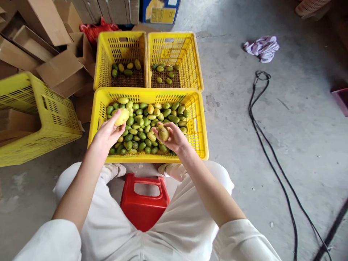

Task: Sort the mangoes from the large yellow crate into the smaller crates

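Observation:
In my left hand (110,130) is a plump yellow oval fruit (122,116), held over the left side of the front yellow crate (203,145). My right hand (174,137) has its fingers curled round a yellow-green oval fruit (163,133) with brownish marks, above the right part of the same crate. Below both hands lie many loose green and yellow fruits (141,125), rather like small mangoes. Behind stand two more yellow crates, a back left crate (108,47) and a back right crate (190,50), each with several fruits on its bottom.
A red plastic stool (145,210) shows between my legs. At left, a tilted yellow crate (58,112) holds cardboard, near piled cardboard boxes (62,69). On the floor at right lie a black cable (258,130) and a crumpled cloth (262,48). A blue box (160,11) stands behind.

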A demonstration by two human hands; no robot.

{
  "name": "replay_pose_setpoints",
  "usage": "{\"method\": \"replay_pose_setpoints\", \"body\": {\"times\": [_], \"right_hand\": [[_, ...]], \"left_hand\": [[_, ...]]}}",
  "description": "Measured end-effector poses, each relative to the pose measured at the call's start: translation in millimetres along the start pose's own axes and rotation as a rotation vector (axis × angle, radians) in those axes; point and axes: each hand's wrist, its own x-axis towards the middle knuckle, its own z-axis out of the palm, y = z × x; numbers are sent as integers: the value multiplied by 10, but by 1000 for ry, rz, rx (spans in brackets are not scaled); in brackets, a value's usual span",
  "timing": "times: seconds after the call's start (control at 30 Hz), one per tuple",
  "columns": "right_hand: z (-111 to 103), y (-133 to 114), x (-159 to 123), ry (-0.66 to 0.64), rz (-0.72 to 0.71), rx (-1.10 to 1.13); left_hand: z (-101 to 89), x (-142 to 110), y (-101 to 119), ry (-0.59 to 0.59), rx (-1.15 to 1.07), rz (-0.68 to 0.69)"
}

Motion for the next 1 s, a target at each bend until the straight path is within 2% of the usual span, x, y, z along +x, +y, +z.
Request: {"method": "replay_pose_setpoints", "body": {"times": [0.13,0.23,0.43,0.57,0.73,0.87,1.0], "right_hand": [[-41,-48,15,-97,75,43],[-123,-68,98,-150,91,50],[-187,-30,166,-270,-50,-116],[-156,3,137,-253,-124,-135],[-100,12,87,-233,-148,-125],[-60,31,55,-206,-161,-119],[-70,65,82,-160,-245,-131]], "left_hand": [[8,-11,14,1,-6,-67],[-7,-12,-5,-19,40,-64],[-13,1,-14,-83,98,0],[-17,8,-5,-94,99,-35],[-14,15,-20,-83,128,-72],[-25,36,-5,-91,122,-60],[-28,12,5,-90,143,-51]]}}
